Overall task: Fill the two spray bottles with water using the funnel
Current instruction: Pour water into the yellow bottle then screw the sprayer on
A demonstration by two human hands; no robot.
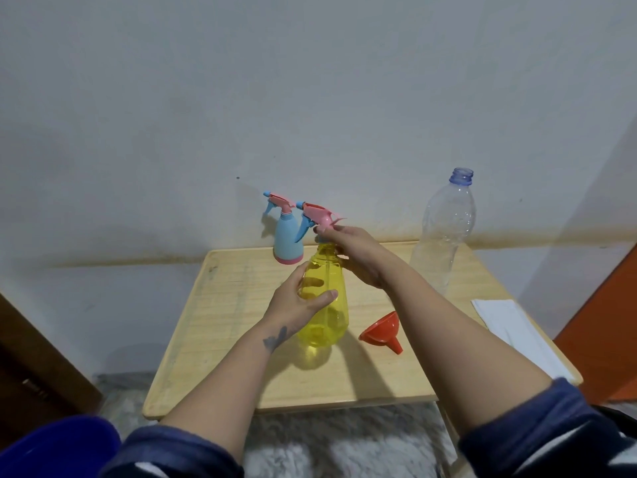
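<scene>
A clear yellow spray bottle point(325, 312) stands at the middle of the small wooden table point(241, 339). My left hand point(296, 301) wraps its body from the left. My right hand point(348, 250) grips the neck just under its pink trigger head point(319, 213). A blue spray bottle point(287, 241) with a pink base and its own trigger head stands behind, near the wall. The red funnel point(381, 334) lies on its side to the right of the yellow bottle. A tall clear plastic bottle point(444, 236) without a cap stands at the back right.
A white folded cloth or paper point(513, 329) lies along the table's right edge. A blue tub's rim point(58, 446) shows at the lower left. A grey shaggy rug point(344, 439) lies under the table. The wall point(310, 98) is close behind.
</scene>
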